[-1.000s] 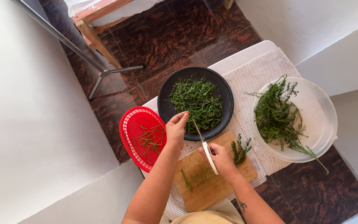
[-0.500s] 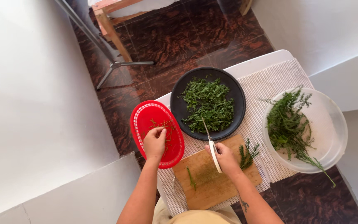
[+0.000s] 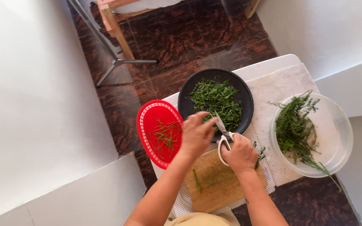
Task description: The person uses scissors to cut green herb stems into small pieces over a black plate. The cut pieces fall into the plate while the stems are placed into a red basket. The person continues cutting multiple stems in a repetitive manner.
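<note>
Hands: the left hand (image 3: 197, 134) is held over the gap between the red basket and the black plate, fingers loosely curled; whether anything is pinched in them cannot be told. The right hand (image 3: 241, 154) is clenched around the white handles of the scissors (image 3: 223, 133), blades pointed up toward the plate.
Scissors: held above the near rim of the black plate (image 3: 187, 100), just beside the left fingertips.
Cut herbs: a heap of snipped green leaves (image 3: 216, 100) is piled in the black plate.
Stems: thin bare stalks (image 3: 164, 134) are gathered in the red basket (image 3: 147, 125), left of the plate.
Cutting board: a wooden board (image 3: 218, 184) lies under the wrists, with a single sprig (image 3: 197, 181) left on it and a small tuft (image 3: 258, 152) by the right hand.
Supply: uncut herb sprigs (image 3: 294, 129) are kept in the clear bowl (image 3: 340, 138) at the right of the desk (image 3: 273, 62).
Step in hand: judged to be stripping and snipping leaves, sprig by sprig.
Next move: a fresh sprig would have to be taken, the left hand steadying it clear of the blades.
</note>
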